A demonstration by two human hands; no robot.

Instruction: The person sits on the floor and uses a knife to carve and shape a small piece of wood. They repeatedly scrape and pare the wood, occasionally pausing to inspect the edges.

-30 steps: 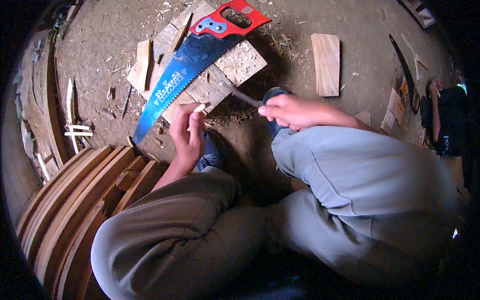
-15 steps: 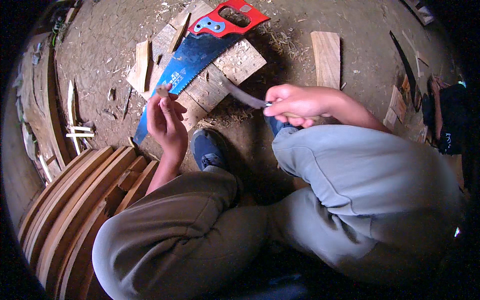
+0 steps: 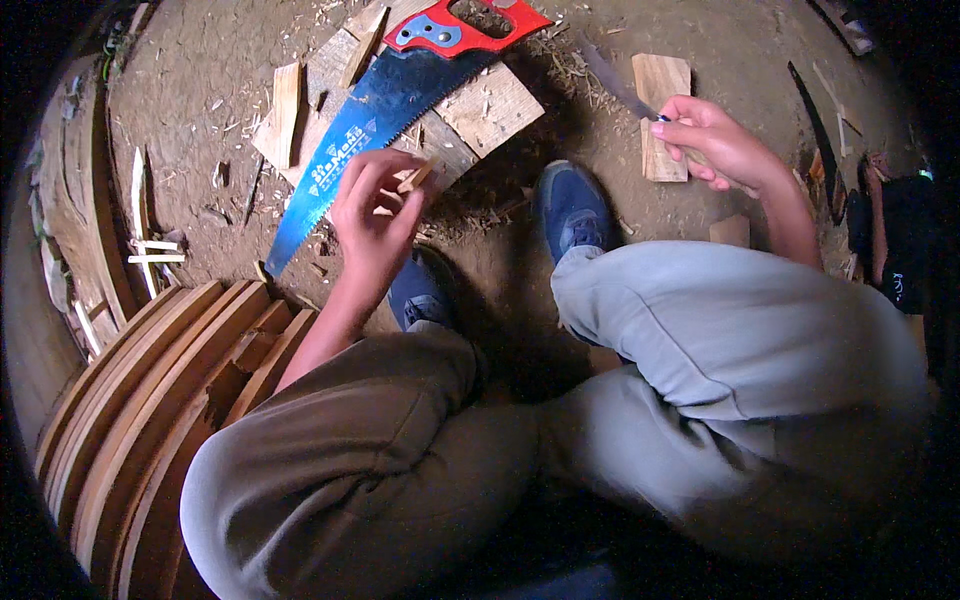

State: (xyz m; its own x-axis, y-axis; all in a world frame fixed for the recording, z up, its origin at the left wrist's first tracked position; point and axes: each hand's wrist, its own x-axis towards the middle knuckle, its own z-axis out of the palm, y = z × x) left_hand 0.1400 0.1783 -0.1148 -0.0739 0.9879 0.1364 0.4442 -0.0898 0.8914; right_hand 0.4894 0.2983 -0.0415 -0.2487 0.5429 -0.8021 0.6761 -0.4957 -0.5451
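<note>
Between the fingertips of my left hand (image 3: pixel 372 205) is a small piece of wood (image 3: pixel 416 177), held above the lower part of a handsaw. The handsaw (image 3: pixel 372 125), with a blue blade and red handle, lies across flat wooden boards (image 3: pixel 490 108) on the ground. My right hand (image 3: pixel 708 148) grips a knife (image 3: pixel 615 82) by its handle, mostly hidden in my fist. Its blade points up and left, blurred by motion. Behind that hand a short wooden board (image 3: pixel 662 80) lies on the ground.
Stacked curved planks (image 3: pixel 150 400) fill the lower left by my knee. Thin wood strips (image 3: pixel 145 225) and a weathered log (image 3: pixel 95 200) lie farther left. A dark curved blade-like strip (image 3: pixel 815 130) and a black cloth-like thing (image 3: pixel 905 240) are at right. Shavings litter the dirt floor.
My right hand has swung the knife up and to the right, away from the boards. The left hand has moved right with the wood piece, turning over the saw blade.
</note>
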